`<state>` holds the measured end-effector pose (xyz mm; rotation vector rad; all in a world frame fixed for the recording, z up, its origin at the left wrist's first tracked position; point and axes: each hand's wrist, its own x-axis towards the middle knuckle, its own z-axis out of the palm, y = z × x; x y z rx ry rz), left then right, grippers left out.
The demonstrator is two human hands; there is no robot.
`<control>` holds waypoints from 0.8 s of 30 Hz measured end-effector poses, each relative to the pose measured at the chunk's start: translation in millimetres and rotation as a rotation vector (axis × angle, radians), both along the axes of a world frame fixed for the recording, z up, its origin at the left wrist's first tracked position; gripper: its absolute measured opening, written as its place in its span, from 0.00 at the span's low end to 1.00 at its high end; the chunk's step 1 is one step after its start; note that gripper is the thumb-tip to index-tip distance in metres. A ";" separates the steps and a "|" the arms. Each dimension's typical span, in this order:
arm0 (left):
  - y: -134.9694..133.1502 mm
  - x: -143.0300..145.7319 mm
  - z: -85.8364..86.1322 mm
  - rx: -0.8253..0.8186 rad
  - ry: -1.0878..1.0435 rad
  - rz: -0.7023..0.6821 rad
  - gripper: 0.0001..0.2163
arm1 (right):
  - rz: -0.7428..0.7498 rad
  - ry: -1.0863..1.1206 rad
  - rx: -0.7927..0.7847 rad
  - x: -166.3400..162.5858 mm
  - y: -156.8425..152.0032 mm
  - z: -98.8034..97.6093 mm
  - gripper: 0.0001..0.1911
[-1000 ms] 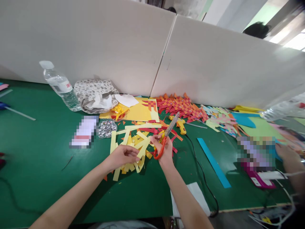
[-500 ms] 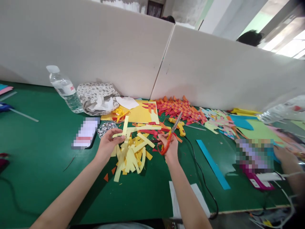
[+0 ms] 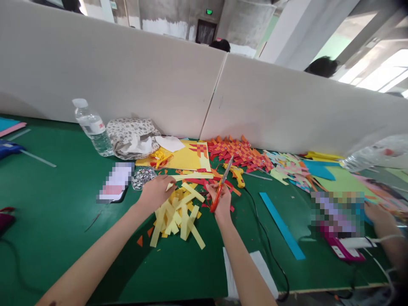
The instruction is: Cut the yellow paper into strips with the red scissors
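My left hand (image 3: 157,193) is over the left side of a pile of pale yellow paper strips (image 3: 174,212), its fingers pinched on a pale yellow strip (image 3: 197,175) that reaches to the right. The hand hides part of that strip. In my right hand (image 3: 221,199) is a pair of scissors (image 3: 217,196) with red handles, blades pointing up and away. Under and beyond the hands lie red and orange paper scraps (image 3: 194,182).
Behind stand a yellow glue gun (image 3: 237,175), a heap of red-orange woven paper fish (image 3: 239,151) and yellow sheets (image 3: 178,158). Left are a phone (image 3: 116,182), a bag of small googly eyes (image 3: 142,177) and a water bottle (image 3: 94,127). A co-worker's hand (image 3: 381,216) is far right.
My left hand has let go of the upright strip and moved right to the lying one. Another strip now lies across the pile's front. The scissors stay in my right hand; the view has tilted up.
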<state>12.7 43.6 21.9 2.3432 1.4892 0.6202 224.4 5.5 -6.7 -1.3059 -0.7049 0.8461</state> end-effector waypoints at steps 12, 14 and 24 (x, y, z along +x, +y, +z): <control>58.9 24.2 -15.7 -0.041 -0.037 -0.045 0.05 | 0.035 -0.012 0.034 -3.5 -1.6 -1.2 0.19; 54.8 16.6 -9.7 -0.052 -0.087 -0.033 0.06 | 0.046 -0.002 0.039 -4.0 -2.3 -0.1 0.19; 38.5 15.2 -11.8 -0.014 -0.087 -0.032 0.11 | 0.161 0.013 0.052 -15.6 -5.7 3.3 0.20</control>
